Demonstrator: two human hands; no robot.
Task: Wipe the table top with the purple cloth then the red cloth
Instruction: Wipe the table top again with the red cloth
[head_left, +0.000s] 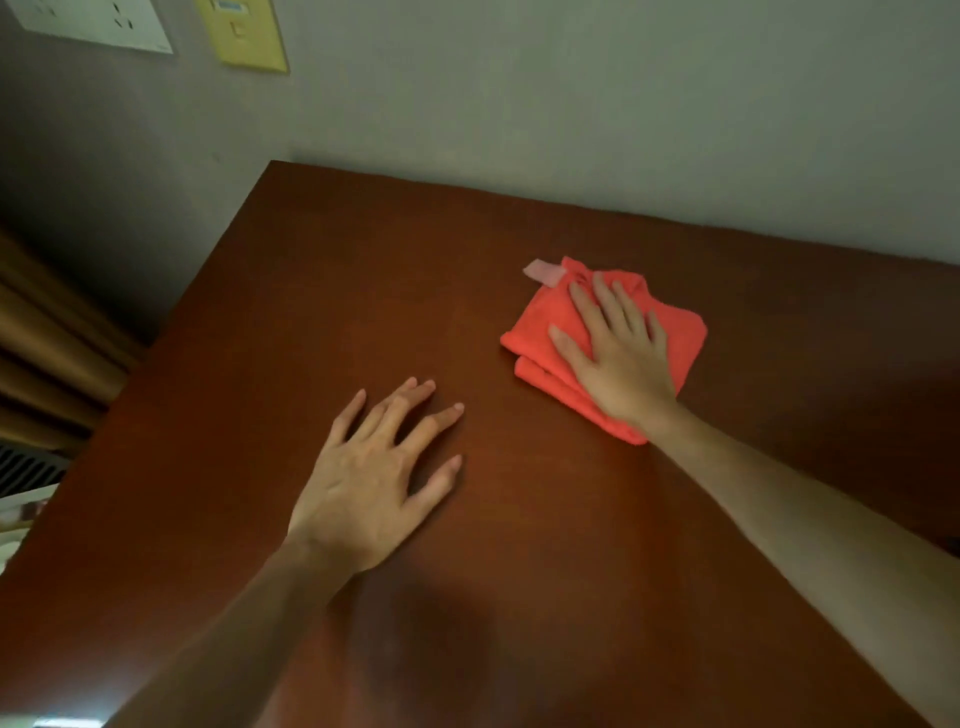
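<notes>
A folded red cloth (685, 338) with a pale tag lies on the dark brown table top (311, 291), toward the back right. My right hand (618, 358) presses flat on the cloth, fingers spread and pointing to the far wall. My left hand (379, 467) rests palm down on the bare wood in the middle, fingers apart, holding nothing. No purple cloth is in view.
The table's back edge meets a grey wall (571, 130). Its left edge (156, 343) drops off beside brown curtains (47, 338). A white socket plate (98, 21) and a yellow plate (244, 31) hang on the wall at the upper left.
</notes>
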